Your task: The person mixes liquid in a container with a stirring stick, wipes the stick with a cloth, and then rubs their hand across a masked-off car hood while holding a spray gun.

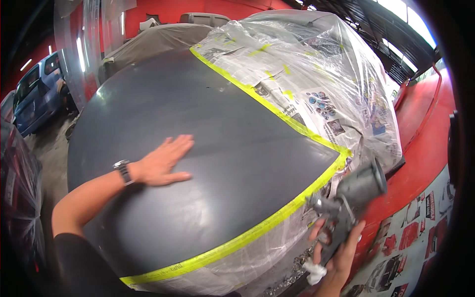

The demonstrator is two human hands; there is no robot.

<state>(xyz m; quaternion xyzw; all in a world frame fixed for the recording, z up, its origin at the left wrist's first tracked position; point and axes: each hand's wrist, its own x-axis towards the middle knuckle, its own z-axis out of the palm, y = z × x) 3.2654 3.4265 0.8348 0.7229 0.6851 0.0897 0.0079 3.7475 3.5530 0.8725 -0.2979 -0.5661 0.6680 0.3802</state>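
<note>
My left hand (166, 161) lies flat on a dark grey car hood (213, 119), palm down with fingers stretched out. A watch sits on that wrist. At the lower right, my right hand (341, 252) grips a spray gun (332, 213) by its handle, with a dark paint cup (363, 180) on top. A small white crumpled piece (314, 272) shows beside the right hand; how it is held I cannot tell. Yellow-green masking tape (237, 242) runs along the hood's near and right edges. Newspaper (297, 94) covers the area past the tape.
Clear plastic sheeting (356, 64) drapes the rest of the car. A covered car (158, 42) stands behind, and a blue car (39, 91) at the far left. Plastic-wrapped red parts (20, 193) stand close on the left. A red wall with a printed banner (410, 247) is at the right.
</note>
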